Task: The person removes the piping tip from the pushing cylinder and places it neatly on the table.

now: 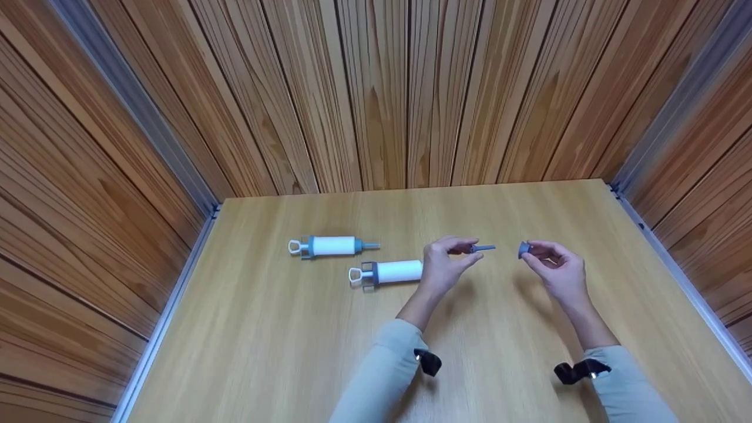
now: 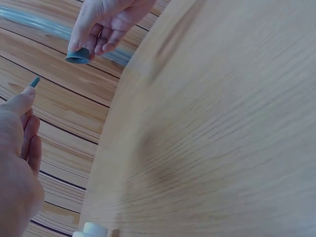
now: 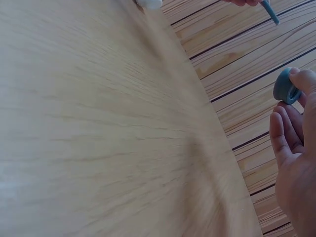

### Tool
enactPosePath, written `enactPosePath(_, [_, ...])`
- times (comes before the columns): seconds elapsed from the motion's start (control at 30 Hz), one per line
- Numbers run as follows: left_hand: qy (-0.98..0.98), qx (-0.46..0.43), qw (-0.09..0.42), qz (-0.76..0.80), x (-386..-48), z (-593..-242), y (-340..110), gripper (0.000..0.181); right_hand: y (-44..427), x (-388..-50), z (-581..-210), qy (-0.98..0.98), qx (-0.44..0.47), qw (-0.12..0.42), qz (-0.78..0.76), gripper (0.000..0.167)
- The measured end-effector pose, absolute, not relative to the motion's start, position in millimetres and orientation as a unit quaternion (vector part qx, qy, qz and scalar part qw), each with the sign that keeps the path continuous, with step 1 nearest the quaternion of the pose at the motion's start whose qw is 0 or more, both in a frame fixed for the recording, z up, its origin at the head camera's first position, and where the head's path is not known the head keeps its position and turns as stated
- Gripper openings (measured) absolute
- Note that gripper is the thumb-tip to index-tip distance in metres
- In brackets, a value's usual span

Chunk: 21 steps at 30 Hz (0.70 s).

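Note:
My left hand (image 1: 445, 264) pinches a slim blue-grey nozzle (image 1: 484, 248) between thumb and fingers, above the table. Its thin tip points right, while the fingers cover part of its base. To the right, my right hand (image 1: 558, 273) pinches a short blue-grey ring-shaped collar (image 1: 523, 250) by its edge. In the right wrist view the collar (image 3: 284, 88) shows a hollow opening. A gap separates nozzle and collar. Left of my left hand lies a white syringe-like tube (image 1: 399, 271) with a white loop handle; the hand hides its right end in the head view.
Farther back and left lies a similar white tube (image 1: 333, 245), with a blue-grey nozzle and loop handle attached. The wooden table (image 1: 282, 352) is bordered by plank walls (image 1: 382, 94) behind and at both sides. In the left wrist view, a white threaded end (image 2: 95, 229) shows at the bottom.

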<state>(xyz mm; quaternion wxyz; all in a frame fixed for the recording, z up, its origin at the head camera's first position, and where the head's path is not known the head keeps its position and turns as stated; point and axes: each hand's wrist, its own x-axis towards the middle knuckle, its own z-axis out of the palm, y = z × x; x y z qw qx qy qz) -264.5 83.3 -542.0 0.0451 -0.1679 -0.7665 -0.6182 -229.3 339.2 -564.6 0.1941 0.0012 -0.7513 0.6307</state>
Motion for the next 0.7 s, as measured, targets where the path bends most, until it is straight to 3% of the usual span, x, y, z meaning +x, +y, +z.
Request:
enactPosePath(0.43, [-0.768, -0.103, -0.009, -0.632, -266, -558, 103, 0.029, 352, -234, -570, -0.770, -0.028, 0.178, 0.613, 0.035])
enactPosePath(0.7, [-0.756, -0.036, -0.017, -0.654, -266, -564, 113, 0.024, 359, -235, -576, -0.792, -0.046, 0.150, 0.591, 0.040])
